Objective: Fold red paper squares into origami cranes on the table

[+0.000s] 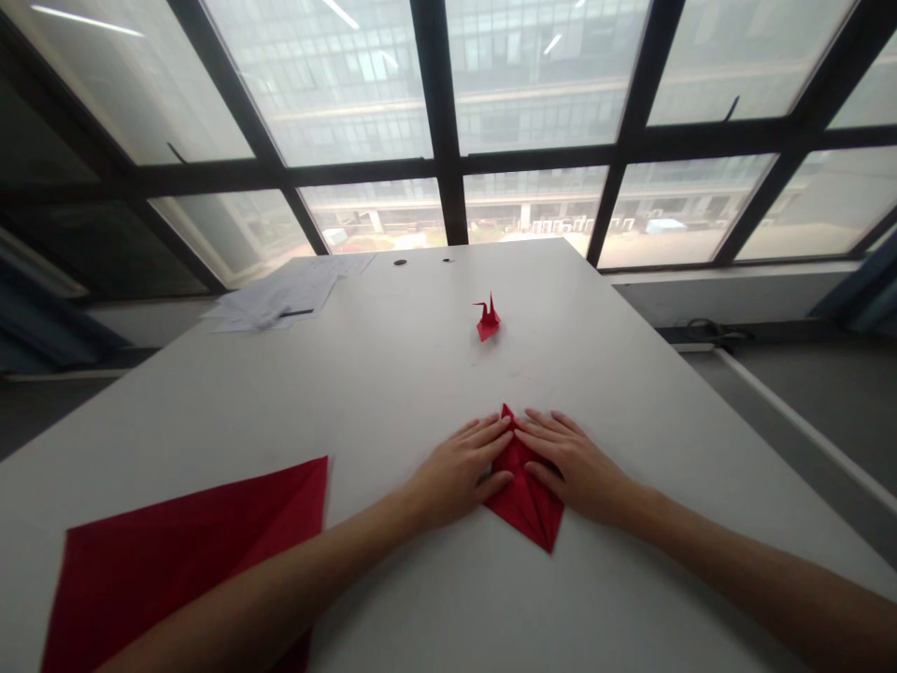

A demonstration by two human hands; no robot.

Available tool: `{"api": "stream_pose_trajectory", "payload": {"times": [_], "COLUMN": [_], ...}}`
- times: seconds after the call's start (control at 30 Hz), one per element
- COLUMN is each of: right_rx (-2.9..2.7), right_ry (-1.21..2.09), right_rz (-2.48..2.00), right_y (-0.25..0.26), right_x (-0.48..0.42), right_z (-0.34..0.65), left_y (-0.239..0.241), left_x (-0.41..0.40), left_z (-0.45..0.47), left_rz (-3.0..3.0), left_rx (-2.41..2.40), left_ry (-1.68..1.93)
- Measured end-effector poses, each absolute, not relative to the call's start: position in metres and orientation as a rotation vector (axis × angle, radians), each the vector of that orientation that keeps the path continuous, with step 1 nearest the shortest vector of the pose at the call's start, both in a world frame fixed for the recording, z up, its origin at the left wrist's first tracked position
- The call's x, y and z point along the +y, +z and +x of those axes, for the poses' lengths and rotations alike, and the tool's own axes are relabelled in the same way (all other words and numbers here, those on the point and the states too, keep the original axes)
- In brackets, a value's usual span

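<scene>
A folded red paper [527, 500], kite-like in outline with creases down its middle, lies flat on the white table. My left hand [463, 472] rests on its left edge, fingers stretched out and pointing to the paper's far tip. From the other side my right hand [569, 465] presses on the right edge, its fingers also extended and flat. Both hands' fingertips come close together over the upper part and hide some of it. Farther back on the table stands a small red origami crane [489, 322], apart from both hands.
A large red paper sheet [189, 542] lies at the left front, partly under my left forearm. White printed papers [280, 294] with a dark pen [297, 312] on them are at the far left. Beyond the white table [392, 374] are framed windows [539, 84]; a cable [715, 329] lies at right.
</scene>
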State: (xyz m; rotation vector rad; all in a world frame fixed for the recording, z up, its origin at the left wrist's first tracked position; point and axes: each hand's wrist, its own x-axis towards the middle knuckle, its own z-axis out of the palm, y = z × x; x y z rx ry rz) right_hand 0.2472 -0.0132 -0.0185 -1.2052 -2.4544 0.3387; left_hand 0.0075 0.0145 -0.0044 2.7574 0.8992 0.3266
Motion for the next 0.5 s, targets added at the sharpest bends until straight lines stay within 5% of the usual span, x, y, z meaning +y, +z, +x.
{"api": "stream_pose_trajectory", "payload": {"times": [0.5], "right_rx": [-2.499], "right_ry": [0.320], "right_rz": [-1.207], "right_y": [-0.0168], "right_x": [-0.0124], "right_z": [0.2467], "left_y": [0.0061], "left_x": [0.0159], "left_z": [0.0062], "left_rz": [2.767], "left_rx": [0.929], "left_ry": [0.370]}}
